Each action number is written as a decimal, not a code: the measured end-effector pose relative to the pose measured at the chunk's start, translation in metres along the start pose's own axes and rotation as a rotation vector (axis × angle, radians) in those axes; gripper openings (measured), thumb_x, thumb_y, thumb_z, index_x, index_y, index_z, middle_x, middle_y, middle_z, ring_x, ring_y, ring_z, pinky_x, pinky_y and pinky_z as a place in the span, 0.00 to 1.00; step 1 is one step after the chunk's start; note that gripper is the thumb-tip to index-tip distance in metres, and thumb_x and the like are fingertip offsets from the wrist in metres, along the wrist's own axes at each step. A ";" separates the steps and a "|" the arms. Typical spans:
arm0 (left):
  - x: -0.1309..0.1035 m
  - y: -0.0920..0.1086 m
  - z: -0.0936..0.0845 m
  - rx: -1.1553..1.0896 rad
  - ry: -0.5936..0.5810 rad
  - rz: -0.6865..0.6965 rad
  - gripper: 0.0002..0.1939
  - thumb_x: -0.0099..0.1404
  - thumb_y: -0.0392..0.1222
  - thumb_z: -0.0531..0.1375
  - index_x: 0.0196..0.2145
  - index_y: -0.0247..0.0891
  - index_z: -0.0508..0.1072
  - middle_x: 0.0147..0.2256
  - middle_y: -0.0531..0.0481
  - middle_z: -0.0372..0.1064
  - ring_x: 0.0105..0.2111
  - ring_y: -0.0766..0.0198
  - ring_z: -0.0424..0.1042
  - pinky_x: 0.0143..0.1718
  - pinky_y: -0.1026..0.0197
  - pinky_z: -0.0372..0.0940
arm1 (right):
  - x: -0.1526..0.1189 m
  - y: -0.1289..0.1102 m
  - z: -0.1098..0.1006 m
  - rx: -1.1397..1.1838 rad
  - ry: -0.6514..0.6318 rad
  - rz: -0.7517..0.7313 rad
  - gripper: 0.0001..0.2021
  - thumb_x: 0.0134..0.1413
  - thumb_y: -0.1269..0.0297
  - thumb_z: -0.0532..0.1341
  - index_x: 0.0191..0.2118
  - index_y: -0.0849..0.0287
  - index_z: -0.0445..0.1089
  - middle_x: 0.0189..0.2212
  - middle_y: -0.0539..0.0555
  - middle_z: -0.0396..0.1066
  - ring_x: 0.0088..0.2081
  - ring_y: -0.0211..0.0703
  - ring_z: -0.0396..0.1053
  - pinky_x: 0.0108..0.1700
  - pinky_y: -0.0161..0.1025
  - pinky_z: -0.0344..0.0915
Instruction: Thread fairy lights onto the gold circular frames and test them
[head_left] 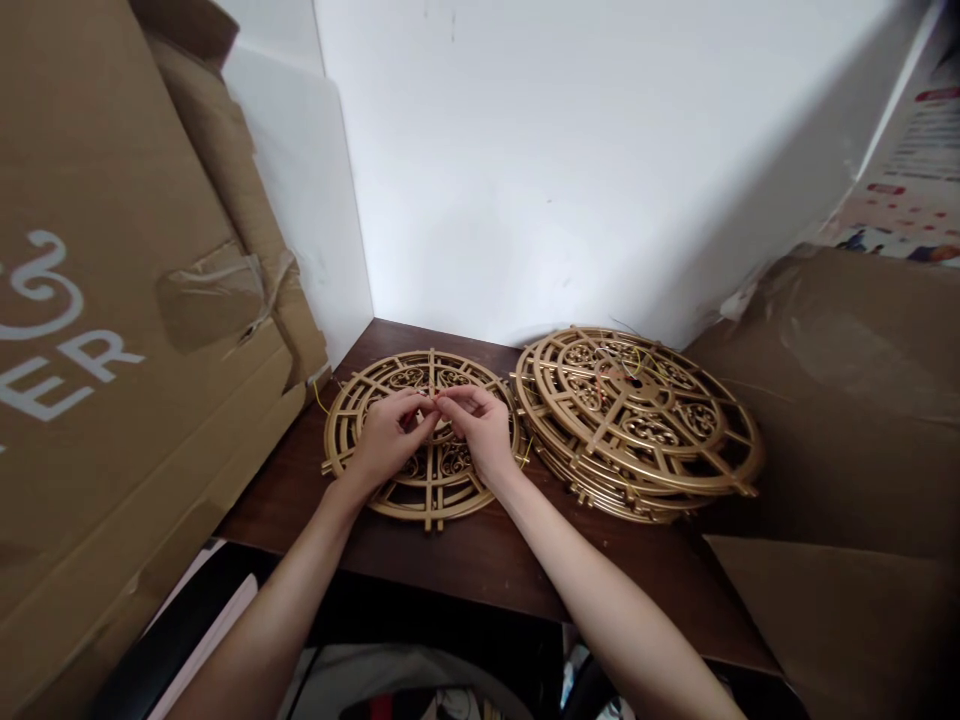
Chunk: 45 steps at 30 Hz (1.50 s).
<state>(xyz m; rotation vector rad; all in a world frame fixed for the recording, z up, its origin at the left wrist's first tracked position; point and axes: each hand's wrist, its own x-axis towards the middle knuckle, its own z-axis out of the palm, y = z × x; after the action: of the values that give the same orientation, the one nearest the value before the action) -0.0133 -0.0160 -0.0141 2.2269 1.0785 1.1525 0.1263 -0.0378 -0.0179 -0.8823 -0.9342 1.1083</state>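
Note:
A round gold openwork frame (pixel 437 500) lies flat on the dark wooden table. Above its centre my left hand (pixel 392 432) and my right hand (pixel 480 425) meet at the fingertips, both closed in a pinch. Something small and reddish shows between the fingertips, too small to make out. The middle of the frame is partly hidden behind my hands. To the right stands a stack of similar gold frames (pixel 637 420), the top one tilted, with thin yellow and red wires near its centre.
The brown table (pixel 480 560) backs onto a white wall (pixel 525 180). A large cardboard box (pixel 112 300) rises on the left, and another cardboard box (pixel 847 400) borders the stack on the right. A yellow wire pokes out left of the near frame.

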 end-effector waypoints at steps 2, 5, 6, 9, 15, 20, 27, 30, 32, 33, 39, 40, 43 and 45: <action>0.000 0.000 0.000 -0.001 -0.001 0.010 0.10 0.64 0.42 0.57 0.30 0.37 0.76 0.23 0.53 0.64 0.23 0.67 0.61 0.27 0.64 0.56 | -0.001 0.001 0.002 0.001 0.014 -0.009 0.09 0.39 0.61 0.69 0.29 0.59 0.73 0.22 0.48 0.72 0.23 0.35 0.65 0.25 0.34 0.60; -0.001 0.001 0.001 0.008 0.019 0.026 0.10 0.63 0.42 0.57 0.29 0.37 0.76 0.22 0.53 0.63 0.23 0.67 0.60 0.27 0.64 0.56 | -0.001 0.002 0.003 0.018 0.025 -0.005 0.10 0.39 0.61 0.70 0.29 0.59 0.73 0.20 0.47 0.70 0.21 0.34 0.63 0.23 0.33 0.58; -0.001 0.002 0.001 0.009 0.030 0.031 0.10 0.63 0.42 0.58 0.29 0.37 0.77 0.22 0.53 0.63 0.23 0.67 0.61 0.27 0.64 0.56 | -0.001 0.002 0.004 0.026 0.025 -0.003 0.10 0.39 0.61 0.69 0.29 0.59 0.73 0.19 0.47 0.69 0.20 0.33 0.61 0.22 0.32 0.56; -0.002 0.003 0.000 0.005 0.056 0.011 0.10 0.63 0.43 0.58 0.31 0.37 0.78 0.23 0.52 0.66 0.23 0.67 0.62 0.27 0.63 0.57 | 0.000 0.001 0.003 0.045 0.031 -0.001 0.09 0.39 0.62 0.70 0.29 0.60 0.73 0.18 0.46 0.68 0.19 0.31 0.58 0.21 0.31 0.54; -0.007 0.006 -0.003 -0.160 0.148 -0.122 0.12 0.66 0.44 0.54 0.38 0.38 0.76 0.26 0.51 0.71 0.26 0.66 0.67 0.29 0.63 0.61 | 0.000 0.001 -0.002 0.024 -0.019 0.017 0.11 0.39 0.61 0.70 0.30 0.59 0.74 0.20 0.47 0.71 0.21 0.33 0.62 0.23 0.32 0.57; -0.010 0.008 -0.001 -0.425 0.199 -0.241 0.12 0.68 0.41 0.49 0.46 0.40 0.66 0.17 0.60 0.58 0.15 0.71 0.56 0.19 0.68 0.54 | 0.000 -0.002 -0.004 -0.036 -0.120 0.047 0.11 0.41 0.58 0.69 0.30 0.59 0.76 0.23 0.49 0.73 0.22 0.34 0.64 0.24 0.32 0.59; -0.008 0.006 0.002 -0.518 0.210 -0.243 0.09 0.66 0.43 0.55 0.43 0.39 0.67 0.19 0.59 0.61 0.16 0.72 0.57 0.16 0.70 0.53 | 0.001 -0.003 -0.004 -0.071 -0.154 0.053 0.11 0.41 0.58 0.70 0.30 0.60 0.76 0.22 0.48 0.72 0.22 0.32 0.62 0.23 0.30 0.57; -0.008 0.006 0.002 -0.533 0.199 -0.253 0.10 0.64 0.44 0.56 0.42 0.38 0.69 0.22 0.56 0.66 0.15 0.73 0.58 0.15 0.69 0.53 | 0.001 -0.003 -0.003 -0.049 -0.125 0.039 0.11 0.41 0.58 0.70 0.29 0.60 0.75 0.21 0.47 0.70 0.22 0.32 0.61 0.23 0.31 0.58; -0.008 0.005 0.003 -0.504 0.202 -0.239 0.11 0.63 0.44 0.58 0.41 0.38 0.70 0.24 0.54 0.68 0.16 0.72 0.60 0.16 0.69 0.55 | 0.001 -0.003 -0.002 -0.050 -0.120 0.033 0.11 0.41 0.58 0.69 0.29 0.60 0.75 0.20 0.47 0.70 0.22 0.32 0.61 0.24 0.31 0.59; -0.008 0.004 0.003 -0.480 0.204 -0.229 0.11 0.62 0.44 0.59 0.41 0.38 0.71 0.25 0.53 0.69 0.18 0.72 0.62 0.18 0.69 0.57 | 0.001 -0.003 -0.002 -0.053 -0.123 0.032 0.11 0.41 0.58 0.69 0.29 0.60 0.75 0.20 0.47 0.69 0.22 0.32 0.61 0.25 0.31 0.59; -0.008 0.004 0.002 -0.415 0.194 -0.203 0.12 0.59 0.42 0.63 0.41 0.37 0.72 0.31 0.50 0.71 0.25 0.69 0.68 0.22 0.68 0.62 | 0.001 -0.002 -0.002 -0.079 -0.143 0.027 0.10 0.42 0.58 0.68 0.29 0.60 0.74 0.20 0.47 0.69 0.22 0.32 0.61 0.24 0.31 0.57; -0.008 0.005 0.002 -0.420 0.195 -0.204 0.12 0.59 0.42 0.63 0.41 0.37 0.72 0.32 0.50 0.71 0.25 0.70 0.67 0.22 0.69 0.62 | 0.001 -0.002 -0.002 -0.089 -0.141 0.021 0.10 0.43 0.58 0.68 0.29 0.61 0.74 0.20 0.47 0.68 0.22 0.32 0.61 0.24 0.31 0.57; -0.008 0.006 0.002 -0.420 0.202 -0.205 0.12 0.60 0.42 0.63 0.41 0.37 0.72 0.32 0.51 0.70 0.23 0.72 0.65 0.21 0.70 0.60 | 0.001 0.000 -0.002 -0.112 -0.129 -0.007 0.10 0.44 0.58 0.67 0.29 0.61 0.73 0.20 0.46 0.67 0.22 0.31 0.59 0.24 0.31 0.56; -0.008 0.007 0.002 -0.426 0.196 -0.212 0.11 0.61 0.43 0.62 0.40 0.37 0.73 0.29 0.52 0.69 0.19 0.74 0.62 0.18 0.70 0.58 | 0.001 0.001 -0.002 -0.111 -0.122 -0.015 0.11 0.45 0.58 0.67 0.29 0.61 0.73 0.20 0.46 0.67 0.22 0.31 0.59 0.24 0.31 0.56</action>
<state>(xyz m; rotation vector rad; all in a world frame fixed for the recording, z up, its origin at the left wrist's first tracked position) -0.0116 -0.0264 -0.0147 1.6624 1.0006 1.3769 0.1277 -0.0373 -0.0190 -0.9042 -1.1105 1.1154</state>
